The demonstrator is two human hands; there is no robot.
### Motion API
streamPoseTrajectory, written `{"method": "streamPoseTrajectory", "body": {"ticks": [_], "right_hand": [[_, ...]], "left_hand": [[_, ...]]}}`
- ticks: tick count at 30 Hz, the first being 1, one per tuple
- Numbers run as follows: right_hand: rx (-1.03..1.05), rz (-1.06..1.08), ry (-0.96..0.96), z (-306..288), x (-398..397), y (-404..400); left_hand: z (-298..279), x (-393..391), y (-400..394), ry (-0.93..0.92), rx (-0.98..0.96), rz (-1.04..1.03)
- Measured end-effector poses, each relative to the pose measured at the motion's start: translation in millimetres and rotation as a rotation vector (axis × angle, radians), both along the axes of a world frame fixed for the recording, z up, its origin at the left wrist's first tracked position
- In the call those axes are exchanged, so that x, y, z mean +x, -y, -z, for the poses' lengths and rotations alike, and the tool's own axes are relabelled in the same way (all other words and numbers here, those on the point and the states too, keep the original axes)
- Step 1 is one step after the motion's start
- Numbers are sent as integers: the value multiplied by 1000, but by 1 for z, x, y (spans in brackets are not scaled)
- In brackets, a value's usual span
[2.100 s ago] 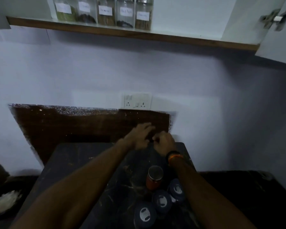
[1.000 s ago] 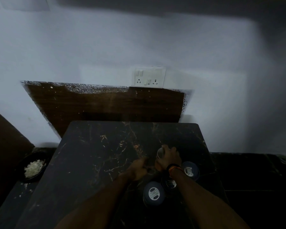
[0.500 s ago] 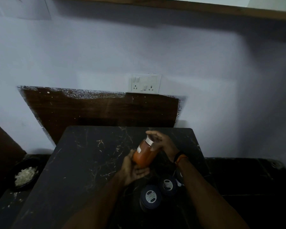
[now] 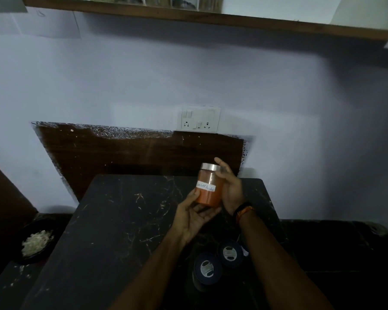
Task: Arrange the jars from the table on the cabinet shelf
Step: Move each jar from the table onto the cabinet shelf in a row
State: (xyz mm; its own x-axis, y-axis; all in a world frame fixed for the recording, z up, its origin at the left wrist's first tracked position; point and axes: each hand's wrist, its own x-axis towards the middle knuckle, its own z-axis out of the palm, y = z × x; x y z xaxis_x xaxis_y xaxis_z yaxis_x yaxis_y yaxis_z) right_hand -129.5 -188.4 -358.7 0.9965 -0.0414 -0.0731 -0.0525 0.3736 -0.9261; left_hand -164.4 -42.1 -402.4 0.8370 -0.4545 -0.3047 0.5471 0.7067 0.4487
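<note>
Two dark-lidded jars (image 4: 218, 260) wait on the marble bench (image 4: 121, 220) at six o'clock. Above them the left hand (image 4: 194, 217) cups the base of an orange spice jar (image 4: 208, 186), fingers curled under it, while the right hand (image 4: 230, 186) clasps its side at three o'clock. The jar, tilted half a second ago, now stands upright (label facing the camera). The shelf (image 4: 211, 19), already holding jars, lies far overhead at twelve o'clock.

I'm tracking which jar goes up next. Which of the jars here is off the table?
The orange-filled jar with the silver lid and white label, held upright between both hands. The two dark-lidded jars stand on the table.
</note>
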Motion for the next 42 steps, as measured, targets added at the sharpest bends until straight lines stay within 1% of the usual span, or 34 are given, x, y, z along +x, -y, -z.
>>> {"method": "streamPoseTrajectory", "body": {"ticks": [5,9,12,15,19,22,27,32,36,42], "right_hand": [[116,23,28,-27,9,-1],[151,8,105,-52,16,3],[145,-1,175,-76,20,5],[110,-4,243,-104,25,5],[69,-14,334,-150,34,4],[-32,-2,400,-187,40,3],[-170,12,457,-241,54,4],[-296,23,547,-287,62,7],[-386,59,612,-318,72,12],[-412,95,628,-351,82,19]], "left_hand": [[-26,9,5,164,15,8],[-48,17,4,246,-33,8],[-69,25,4,322,-34,5],[-95,34,5,388,-53,6],[-137,48,6,498,-31,-11],[-170,60,8,536,-30,-29],[-216,84,11,583,-29,-54],[-257,103,12,640,-67,-64],[-289,115,13,717,-58,-66],[-323,128,20,813,-78,-61]]}}
